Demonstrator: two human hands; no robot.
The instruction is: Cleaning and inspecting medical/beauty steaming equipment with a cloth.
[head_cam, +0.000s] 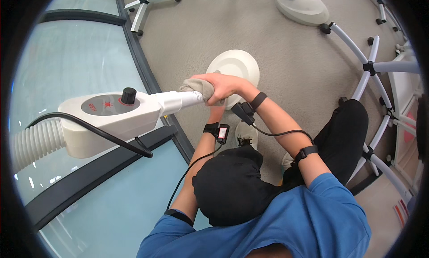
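A white floor-standing appliance rises towards me, with a black knob on its oval panel. Its white pole runs down to a round white base on the floor. My right hand is closed around a beige cloth, which wraps the pole just below the housing. Lower down, partly behind the right hand, is my left hand; its fingers are hidden, so their grip does not show.
A black cable loops over the housing beside a corrugated white hose. Glass panels in dark frames line the left. Wheeled white stand legs stand at the right, another wheeled base at top left. A second round base sits farther off.
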